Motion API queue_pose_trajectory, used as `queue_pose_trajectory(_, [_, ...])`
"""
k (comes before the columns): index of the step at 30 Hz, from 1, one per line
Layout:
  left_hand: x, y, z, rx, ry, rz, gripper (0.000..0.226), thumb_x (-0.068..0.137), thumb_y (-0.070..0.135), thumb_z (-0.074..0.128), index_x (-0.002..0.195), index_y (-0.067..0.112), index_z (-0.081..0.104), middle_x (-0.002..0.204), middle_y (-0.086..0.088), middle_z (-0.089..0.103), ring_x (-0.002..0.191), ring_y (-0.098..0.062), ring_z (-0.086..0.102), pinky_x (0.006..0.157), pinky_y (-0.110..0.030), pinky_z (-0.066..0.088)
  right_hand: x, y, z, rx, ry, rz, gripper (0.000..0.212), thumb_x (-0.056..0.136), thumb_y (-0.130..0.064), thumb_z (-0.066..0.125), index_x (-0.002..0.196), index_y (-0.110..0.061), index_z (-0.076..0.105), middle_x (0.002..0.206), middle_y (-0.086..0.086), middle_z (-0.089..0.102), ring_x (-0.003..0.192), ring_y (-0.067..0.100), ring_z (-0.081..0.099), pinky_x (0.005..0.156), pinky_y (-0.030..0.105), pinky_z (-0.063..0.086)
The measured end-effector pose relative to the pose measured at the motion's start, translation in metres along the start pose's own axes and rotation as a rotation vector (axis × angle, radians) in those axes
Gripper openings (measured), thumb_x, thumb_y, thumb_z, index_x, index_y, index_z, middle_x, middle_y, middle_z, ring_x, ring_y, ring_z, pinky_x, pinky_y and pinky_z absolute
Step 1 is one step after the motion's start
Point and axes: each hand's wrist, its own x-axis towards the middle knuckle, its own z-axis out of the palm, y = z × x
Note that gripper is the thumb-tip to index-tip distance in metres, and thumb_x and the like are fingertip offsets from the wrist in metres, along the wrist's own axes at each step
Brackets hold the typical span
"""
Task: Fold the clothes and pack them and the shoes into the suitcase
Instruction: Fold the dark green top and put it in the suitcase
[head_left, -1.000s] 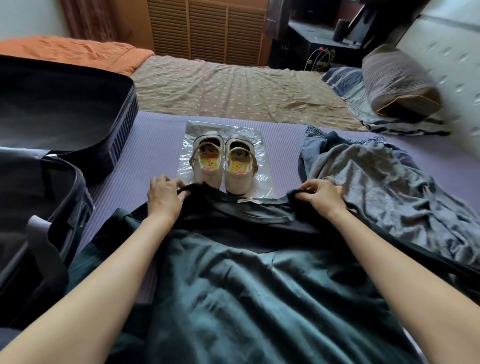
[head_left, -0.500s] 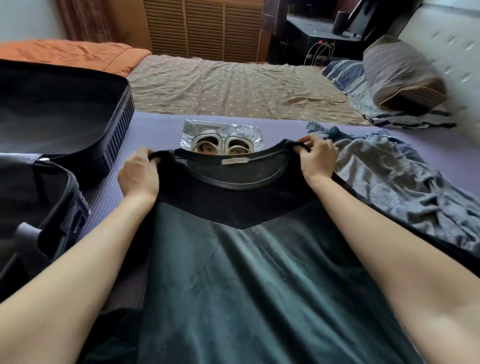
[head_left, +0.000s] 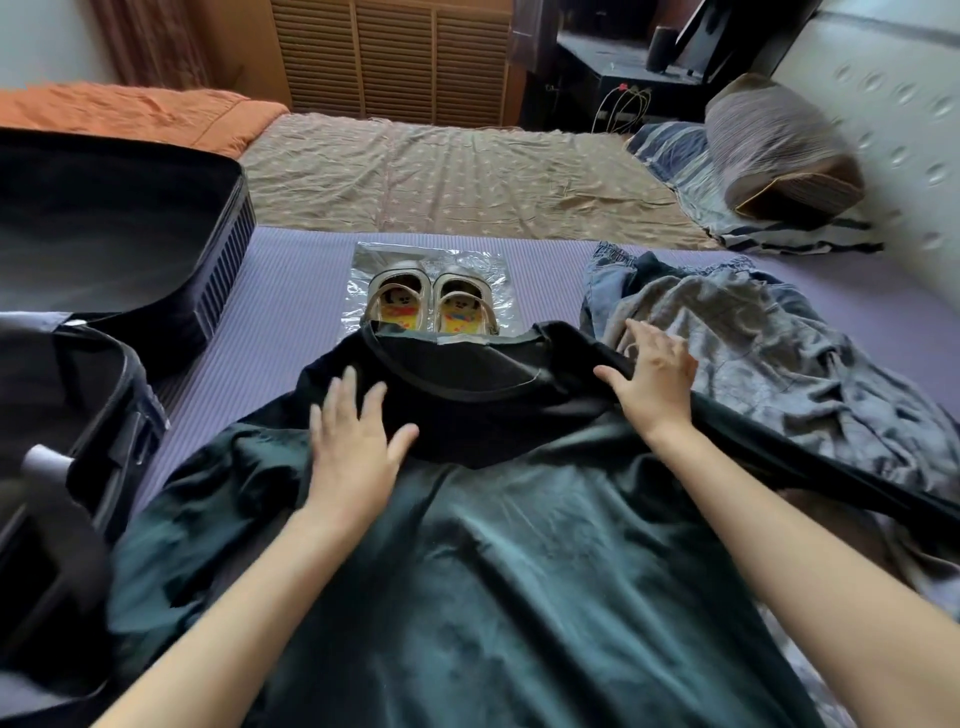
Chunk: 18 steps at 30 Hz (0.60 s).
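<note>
The left hand lies flat, fingers spread, on the dark green shirt near its collar. The right hand, fingers also straight and spread, presses the other shoulder. Just beyond both hands stand the shoes on a plastic bag. The open suitcase is left of the left hand, and grey clothes lie right of the right hand.
</note>
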Motion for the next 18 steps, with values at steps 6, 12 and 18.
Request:
queue_pose_trajectory(6, [-0.072,-0.004,0.023,0.179,-0.159,0.102,0.079,0.095,0.060,0.006,0.135,0.004,0.046,0.143,-0.028,0.037,0.134,-0.033,0.025,0.097,-0.058,0.033,-0.119,-0.010,-0.023,-0.037,-0.451,-0.423,0.087,0.083,-0.076,0.011,0.152,-0.024,0.015,0.159,-0.004,0.005,0.145,0.011,0.009,0.118,0.031,0.004])
queue_pose_trajectory(12, [-0.088,-0.023,0.021,0.201,-0.260,0.068,0.115,0.050,0.084,-0.034,0.145,0.023,-0.011,0.149,-0.002,-0.024,0.139,-0.013,-0.024,0.115,-0.042,-0.005,-0.140,0.028,-0.018,-0.261,-0.559,-0.311,0.099,0.059,-0.083,-0.028,0.146,-0.038,-0.014,0.153,-0.016,-0.018,0.145,0.005,-0.013,0.113,0.020,-0.014])
queue_pose_trajectory(18, [-0.087,-0.021,0.005,0.201,-0.313,0.045,0.127,0.038,0.084,-0.039,0.148,0.028,-0.011,0.147,-0.001,-0.032,0.141,-0.016,-0.025,0.116,-0.037,-0.010,-0.140,0.029,-0.026,-0.245,-0.578,-0.229,0.113,0.054,-0.086,-0.029,0.150,-0.033,-0.005,0.159,-0.009,-0.011,0.145,0.006,-0.011,0.114,0.022,-0.011])
